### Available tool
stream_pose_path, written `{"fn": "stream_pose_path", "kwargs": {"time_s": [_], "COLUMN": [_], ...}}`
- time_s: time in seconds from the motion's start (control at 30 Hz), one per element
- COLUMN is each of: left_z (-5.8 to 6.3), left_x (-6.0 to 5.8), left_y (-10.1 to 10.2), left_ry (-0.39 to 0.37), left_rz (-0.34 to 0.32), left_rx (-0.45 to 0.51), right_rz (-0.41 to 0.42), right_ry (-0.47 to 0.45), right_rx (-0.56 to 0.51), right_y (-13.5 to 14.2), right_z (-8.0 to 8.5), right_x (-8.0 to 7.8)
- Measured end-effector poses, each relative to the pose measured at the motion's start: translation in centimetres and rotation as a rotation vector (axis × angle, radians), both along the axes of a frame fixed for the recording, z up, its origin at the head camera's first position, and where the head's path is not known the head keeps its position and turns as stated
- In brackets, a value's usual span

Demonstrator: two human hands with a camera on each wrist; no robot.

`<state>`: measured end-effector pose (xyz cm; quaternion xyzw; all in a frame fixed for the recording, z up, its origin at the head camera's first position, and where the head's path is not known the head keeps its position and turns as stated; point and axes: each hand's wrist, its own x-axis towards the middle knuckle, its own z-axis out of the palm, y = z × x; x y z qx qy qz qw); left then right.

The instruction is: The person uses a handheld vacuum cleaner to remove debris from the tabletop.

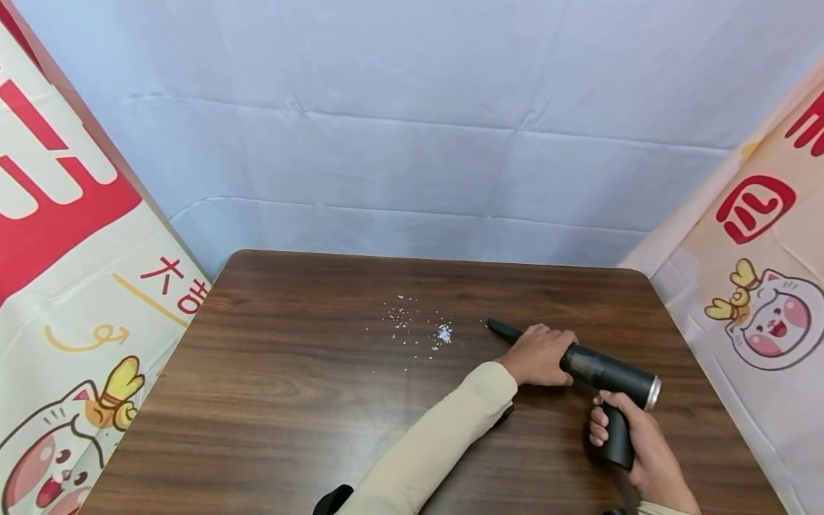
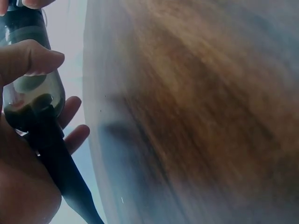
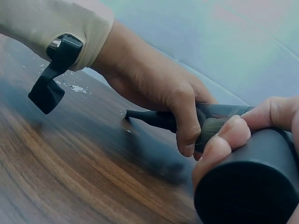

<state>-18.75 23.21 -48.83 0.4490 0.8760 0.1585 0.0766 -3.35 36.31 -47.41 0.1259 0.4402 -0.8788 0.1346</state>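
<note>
A black handheld vacuum cleaner (image 1: 611, 372) with a flat narrow nozzle (image 1: 502, 330) is held above the right part of the table. My right hand (image 1: 646, 447) grips its handle, fingers wrapped round it. Around the front of the body my left hand (image 1: 539, 355) holds on, thumb on one side of the clear dust cup (image 2: 57, 91) and fingers on the other. The nozzle tip points left, toward a scatter of small white bits (image 1: 444, 333), and is close to the tabletop. In the right wrist view a few bits lie near that tip.
The brown wood-grain table (image 1: 290, 415) has rounded far corners. A pale cloth (image 1: 412, 164) hangs behind it, and printed banners (image 1: 84, 286) stand at both sides. A black strap device (image 3: 60, 70) sits on the left sleeve.
</note>
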Motion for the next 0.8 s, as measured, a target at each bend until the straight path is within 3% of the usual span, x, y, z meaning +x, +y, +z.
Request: {"fn": "stream_pose_path", "kwargs": {"time_s": [0.27,0.8], "left_z": [-0.08,-0.53], "left_x": [0.14,0.29], "left_y": [-0.05,-0.22], "left_ry": [-0.033,-0.013], "left_rz": [0.028,0.034], "left_rx": [0.022,0.051], "right_rz": [0.019,0.032], "right_ry": [-0.008,0.002], "right_rx": [0.073,0.097], "right_y": [0.2,0.1], "right_z": [0.48,0.65], "right_x": [0.01,0.18]}}
